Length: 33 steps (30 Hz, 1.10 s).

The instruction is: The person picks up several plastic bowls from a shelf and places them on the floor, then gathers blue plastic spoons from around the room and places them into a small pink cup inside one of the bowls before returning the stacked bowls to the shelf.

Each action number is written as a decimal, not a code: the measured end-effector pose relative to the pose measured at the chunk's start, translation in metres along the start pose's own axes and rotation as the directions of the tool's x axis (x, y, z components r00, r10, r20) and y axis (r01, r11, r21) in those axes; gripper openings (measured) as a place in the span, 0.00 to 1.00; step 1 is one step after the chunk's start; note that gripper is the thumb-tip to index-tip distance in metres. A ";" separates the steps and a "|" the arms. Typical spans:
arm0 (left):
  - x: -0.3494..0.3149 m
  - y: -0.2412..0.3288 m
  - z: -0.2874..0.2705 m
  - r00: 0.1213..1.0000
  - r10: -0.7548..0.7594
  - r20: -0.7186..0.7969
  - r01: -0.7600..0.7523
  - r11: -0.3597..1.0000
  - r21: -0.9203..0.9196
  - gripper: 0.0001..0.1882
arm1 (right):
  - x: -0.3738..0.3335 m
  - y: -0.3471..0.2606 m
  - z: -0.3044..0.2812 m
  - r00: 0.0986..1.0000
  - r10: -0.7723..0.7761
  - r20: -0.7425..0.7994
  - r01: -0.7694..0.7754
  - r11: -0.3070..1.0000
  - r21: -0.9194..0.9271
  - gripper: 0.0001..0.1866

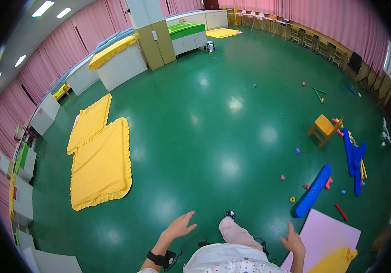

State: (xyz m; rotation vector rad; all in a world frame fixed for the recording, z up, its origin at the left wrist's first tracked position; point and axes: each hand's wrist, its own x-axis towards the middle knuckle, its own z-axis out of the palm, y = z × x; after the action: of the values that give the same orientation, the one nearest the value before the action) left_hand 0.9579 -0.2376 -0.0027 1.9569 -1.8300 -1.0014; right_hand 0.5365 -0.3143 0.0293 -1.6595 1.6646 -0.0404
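My left hand [180, 227] is held out over the green floor [191, 150] with its fingers stretched and nothing in them. A black band circles that wrist. At the lower right, my right hand [294, 240] is also free, fingers apart. In the picture it overlaps the edge of a pink mat [329, 227]; I cannot tell whether they touch. A yellow cloth [336, 261] lies partly on that mat. Just beyond the mat rests a long blue foam beam [313, 191]. One shoe [230, 214] shows below me on the floor.
Two yellow frilled mats [101, 166] overlap at left. To the right are a small wooden chair [325, 129], more blue beams [353, 157], a red stick [341, 212], a yellow ring [292, 199] and scattered small blocks. White cabinets [122, 66] and pink curtains [332, 32] line the room.
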 end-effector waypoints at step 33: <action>1.042 0.118 -0.442 0.955 0.216 0.203 -0.262 0.935 0.240 0.28 | 0.893 -0.437 -0.407 0.948 -0.317 -0.016 0.310 0.934 -0.176 0.25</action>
State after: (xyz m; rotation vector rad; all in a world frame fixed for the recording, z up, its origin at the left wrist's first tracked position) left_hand 1.1091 -1.3625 0.0858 1.7678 -2.3416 -0.9132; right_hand 0.8194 -1.3475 0.1124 -2.0581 1.4517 -0.0925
